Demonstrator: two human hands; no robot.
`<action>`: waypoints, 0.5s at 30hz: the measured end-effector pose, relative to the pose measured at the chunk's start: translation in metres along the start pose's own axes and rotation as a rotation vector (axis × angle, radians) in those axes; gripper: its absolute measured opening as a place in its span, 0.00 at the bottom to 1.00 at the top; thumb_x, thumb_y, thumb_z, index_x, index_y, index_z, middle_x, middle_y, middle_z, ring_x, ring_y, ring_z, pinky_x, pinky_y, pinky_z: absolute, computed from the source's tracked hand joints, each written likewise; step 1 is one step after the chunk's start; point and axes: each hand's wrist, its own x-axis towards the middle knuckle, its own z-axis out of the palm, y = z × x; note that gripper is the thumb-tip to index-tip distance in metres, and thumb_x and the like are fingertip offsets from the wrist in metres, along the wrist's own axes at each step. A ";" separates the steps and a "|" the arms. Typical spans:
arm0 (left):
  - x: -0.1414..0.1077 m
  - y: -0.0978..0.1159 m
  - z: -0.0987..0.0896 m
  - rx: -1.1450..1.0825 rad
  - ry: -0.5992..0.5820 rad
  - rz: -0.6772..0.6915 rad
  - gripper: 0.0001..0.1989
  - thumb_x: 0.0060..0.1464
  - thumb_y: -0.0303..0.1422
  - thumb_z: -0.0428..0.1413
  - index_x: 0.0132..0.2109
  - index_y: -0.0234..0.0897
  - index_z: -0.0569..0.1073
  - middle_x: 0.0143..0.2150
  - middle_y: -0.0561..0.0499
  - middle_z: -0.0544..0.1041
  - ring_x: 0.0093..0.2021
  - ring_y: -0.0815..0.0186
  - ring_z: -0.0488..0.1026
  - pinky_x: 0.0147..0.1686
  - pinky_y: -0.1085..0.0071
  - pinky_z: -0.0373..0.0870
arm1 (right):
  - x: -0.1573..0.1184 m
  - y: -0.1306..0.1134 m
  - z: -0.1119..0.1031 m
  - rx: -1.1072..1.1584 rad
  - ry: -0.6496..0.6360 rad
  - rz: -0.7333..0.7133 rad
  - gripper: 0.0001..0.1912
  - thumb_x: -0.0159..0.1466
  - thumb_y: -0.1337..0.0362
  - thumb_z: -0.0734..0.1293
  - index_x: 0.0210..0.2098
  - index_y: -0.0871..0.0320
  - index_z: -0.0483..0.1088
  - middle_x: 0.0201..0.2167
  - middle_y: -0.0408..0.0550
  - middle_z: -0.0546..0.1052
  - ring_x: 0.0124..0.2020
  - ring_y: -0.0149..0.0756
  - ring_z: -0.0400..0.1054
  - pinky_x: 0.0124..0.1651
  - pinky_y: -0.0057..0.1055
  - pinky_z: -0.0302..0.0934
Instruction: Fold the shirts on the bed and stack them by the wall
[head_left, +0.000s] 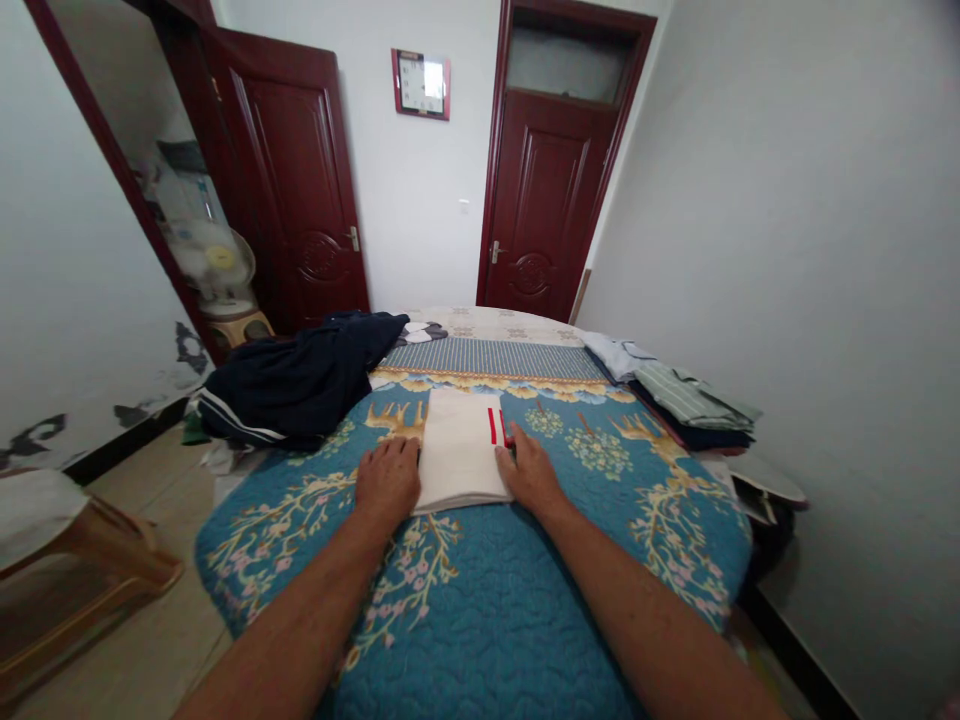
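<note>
Two bare hands at a cloth-covered counter [510, 322]. The folded cream cloth [459, 450] lies flat near the middle, on a teal quilted cover [480, 610], with its layered edge toward the near side and red stripes [493, 426] by its right edge. The left hand [388, 475] is open, palm down, its fingertips at the cloth's left edge. The right hand [531, 465] is at the right edge, thumb over the border and fingers bent beside it; whether it pinches the fabric cannot be told. To the left, a loose heap of navy clothing [300, 375] lies at the counter's side; to the right is a stack of folded garments [690, 395], a striped green piece uppermost.

Likely sources of error, by judgement: unequal inward pressure from the two hands could buckle the cream cloth or turn it askew. A pull on the right side alone could slide the upper layer off the lower ones, since the near edge appears to be held by nothing but the fold. Dragging rather than lifting might ruck the quilted cover beneath and crease the underside. The stack, placed close to the counter's right edge, could slump or tip if knocked or loaded off-centre.
</note>
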 end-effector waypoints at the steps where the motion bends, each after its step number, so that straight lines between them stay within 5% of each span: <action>1: 0.003 -0.006 -0.001 -0.024 0.010 -0.013 0.22 0.67 0.28 0.45 0.59 0.37 0.78 0.59 0.36 0.80 0.61 0.48 0.74 0.62 0.50 0.68 | 0.004 0.002 0.000 0.042 0.013 0.025 0.34 0.72 0.57 0.62 0.74 0.60 0.60 0.59 0.60 0.78 0.62 0.50 0.70 0.67 0.43 0.60; 4: 0.017 -0.013 -0.001 -0.167 0.065 0.011 0.22 0.65 0.27 0.46 0.59 0.37 0.78 0.60 0.38 0.80 0.61 0.52 0.75 0.64 0.55 0.69 | 0.016 0.006 0.001 0.151 0.036 0.091 0.33 0.70 0.57 0.62 0.72 0.60 0.63 0.54 0.57 0.81 0.59 0.49 0.73 0.64 0.42 0.62; 8: 0.042 0.006 -0.001 -0.354 0.031 0.111 0.21 0.67 0.32 0.47 0.60 0.37 0.78 0.60 0.40 0.81 0.62 0.55 0.76 0.66 0.58 0.68 | 0.037 0.003 0.001 0.255 -0.001 0.220 0.35 0.66 0.52 0.67 0.69 0.59 0.68 0.47 0.54 0.84 0.51 0.47 0.77 0.57 0.41 0.67; 11: 0.059 0.026 0.000 -0.436 -0.058 0.088 0.21 0.68 0.37 0.48 0.59 0.35 0.78 0.59 0.37 0.81 0.59 0.53 0.78 0.63 0.58 0.69 | 0.052 -0.006 0.000 0.459 -0.080 0.347 0.26 0.60 0.51 0.71 0.51 0.61 0.80 0.40 0.55 0.84 0.43 0.48 0.79 0.47 0.39 0.70; 15: 0.073 0.037 0.007 -0.531 -0.072 0.015 0.22 0.68 0.41 0.49 0.57 0.35 0.79 0.58 0.36 0.82 0.60 0.51 0.77 0.63 0.56 0.68 | 0.058 -0.021 0.008 0.918 -0.206 0.489 0.17 0.54 0.54 0.72 0.35 0.61 0.79 0.31 0.53 0.83 0.32 0.43 0.77 0.35 0.34 0.68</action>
